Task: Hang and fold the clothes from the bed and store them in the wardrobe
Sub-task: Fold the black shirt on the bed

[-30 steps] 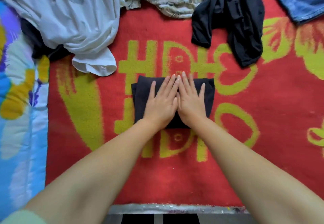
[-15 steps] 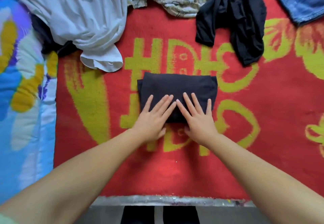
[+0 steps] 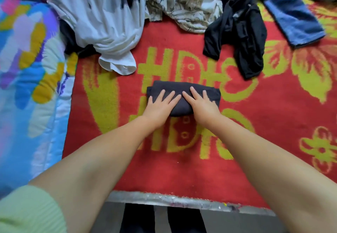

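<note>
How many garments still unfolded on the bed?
At least 5: white shirt far left, a dark piece half hidden beneath it, printed cream garment top centre, black garment right of that, jeans top right. More may be hidden.

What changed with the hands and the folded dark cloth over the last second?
Both hands, left and right, slid from side by side at the middle of the folded dark cloth bundle back to its near edge, spreading apart, then forward a little. Fingers stayed flat, gripping nothing. The bundle stayed on the red and yellow blanket.
</note>
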The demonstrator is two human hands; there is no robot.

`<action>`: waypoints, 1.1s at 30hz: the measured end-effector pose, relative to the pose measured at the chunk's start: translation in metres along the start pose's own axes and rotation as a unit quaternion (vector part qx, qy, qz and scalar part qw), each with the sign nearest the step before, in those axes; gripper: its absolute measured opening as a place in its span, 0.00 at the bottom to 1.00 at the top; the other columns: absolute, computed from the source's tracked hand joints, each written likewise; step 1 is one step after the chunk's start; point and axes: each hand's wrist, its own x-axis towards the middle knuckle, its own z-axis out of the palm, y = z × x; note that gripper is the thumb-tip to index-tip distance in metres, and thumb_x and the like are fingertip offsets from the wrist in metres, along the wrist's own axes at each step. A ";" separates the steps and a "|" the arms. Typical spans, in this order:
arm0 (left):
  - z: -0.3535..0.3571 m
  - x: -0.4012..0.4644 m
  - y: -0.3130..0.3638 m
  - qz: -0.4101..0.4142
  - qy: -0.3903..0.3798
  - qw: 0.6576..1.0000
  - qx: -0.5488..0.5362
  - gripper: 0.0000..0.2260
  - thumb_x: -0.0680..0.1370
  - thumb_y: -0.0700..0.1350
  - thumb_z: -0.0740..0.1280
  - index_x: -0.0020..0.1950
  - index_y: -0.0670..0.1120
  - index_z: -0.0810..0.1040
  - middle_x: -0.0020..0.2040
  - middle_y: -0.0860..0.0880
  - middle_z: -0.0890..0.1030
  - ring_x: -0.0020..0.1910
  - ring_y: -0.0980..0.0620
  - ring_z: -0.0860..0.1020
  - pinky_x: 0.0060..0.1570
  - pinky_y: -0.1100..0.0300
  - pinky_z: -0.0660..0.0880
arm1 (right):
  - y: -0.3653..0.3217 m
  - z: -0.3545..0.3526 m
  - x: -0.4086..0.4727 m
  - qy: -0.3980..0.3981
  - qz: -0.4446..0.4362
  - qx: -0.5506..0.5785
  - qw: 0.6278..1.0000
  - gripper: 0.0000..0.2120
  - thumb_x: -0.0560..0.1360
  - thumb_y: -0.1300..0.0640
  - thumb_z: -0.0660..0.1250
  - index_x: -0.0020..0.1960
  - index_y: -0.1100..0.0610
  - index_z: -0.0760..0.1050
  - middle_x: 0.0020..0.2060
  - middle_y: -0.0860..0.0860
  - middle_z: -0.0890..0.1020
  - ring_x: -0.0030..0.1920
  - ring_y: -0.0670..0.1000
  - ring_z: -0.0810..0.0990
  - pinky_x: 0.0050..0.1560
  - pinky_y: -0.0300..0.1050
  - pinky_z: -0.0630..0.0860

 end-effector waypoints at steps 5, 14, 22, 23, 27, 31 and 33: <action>-0.036 -0.067 0.031 -0.064 -0.057 0.993 -0.078 0.38 0.78 0.28 0.55 0.79 0.56 0.41 0.80 0.52 0.43 0.78 0.43 0.44 0.72 0.37 0.54 | -0.012 -0.045 -0.051 -0.055 -0.069 -0.067 0.994 0.41 0.79 0.69 0.57 0.79 0.42 0.39 0.79 0.45 0.43 0.78 0.62 0.48 0.45 0.51 0.78; 0.001 -0.252 0.071 -0.241 -0.016 0.949 -0.204 0.39 0.78 0.27 0.55 0.79 0.55 0.42 0.80 0.52 0.44 0.78 0.42 0.45 0.71 0.38 0.58 | -0.098 -0.034 -0.151 -0.093 -0.262 -0.200 0.940 0.43 0.77 0.74 0.55 0.79 0.41 0.40 0.79 0.45 0.44 0.78 0.61 0.50 0.45 0.49 0.76; 0.091 -0.447 0.087 -0.423 0.076 0.849 -0.309 0.36 0.79 0.30 0.55 0.80 0.54 0.44 0.80 0.52 0.46 0.78 0.42 0.47 0.71 0.37 0.58 | -0.250 0.028 -0.263 -0.079 -0.445 -0.358 0.817 0.40 0.78 0.70 0.57 0.79 0.46 0.41 0.79 0.48 0.46 0.76 0.65 0.53 0.71 0.59 0.65; 0.109 -0.472 0.097 -0.444 0.080 0.834 -0.318 0.35 0.79 0.30 0.55 0.80 0.54 0.44 0.80 0.52 0.46 0.78 0.42 0.47 0.71 0.38 0.59 | -0.267 0.045 -0.283 -0.075 -0.468 -0.375 0.797 0.40 0.78 0.69 0.57 0.79 0.46 0.41 0.79 0.48 0.47 0.76 0.66 0.54 0.71 0.59 0.63; 0.196 -0.580 0.149 -0.508 0.091 0.773 -0.368 0.36 0.79 0.31 0.56 0.80 0.53 0.43 0.80 0.51 0.47 0.78 0.42 0.48 0.70 0.40 0.61 | -0.322 0.137 -0.376 -0.089 -0.527 -0.435 0.725 0.39 0.78 0.68 0.57 0.79 0.44 0.43 0.79 0.49 0.48 0.77 0.62 0.56 0.71 0.57 0.65; 0.311 -0.708 0.230 -0.580 0.106 0.689 -0.422 0.36 0.79 0.34 0.58 0.80 0.53 0.43 0.80 0.51 0.49 0.78 0.42 0.50 0.69 0.43 0.65 | -0.377 0.259 -0.510 -0.113 -0.612 -0.481 0.618 0.39 0.78 0.67 0.59 0.79 0.44 0.44 0.79 0.50 0.49 0.75 0.60 0.60 0.71 0.55 0.65; 0.351 -0.756 0.264 -0.605 0.109 0.655 -0.438 0.35 0.79 0.36 0.60 0.80 0.53 0.44 0.80 0.50 0.51 0.77 0.41 0.52 0.67 0.43 0.67 | -0.393 0.305 -0.564 -0.121 -0.643 -0.485 0.580 0.39 0.77 0.68 0.60 0.79 0.45 0.46 0.79 0.51 0.50 0.75 0.62 0.60 0.71 0.56 0.64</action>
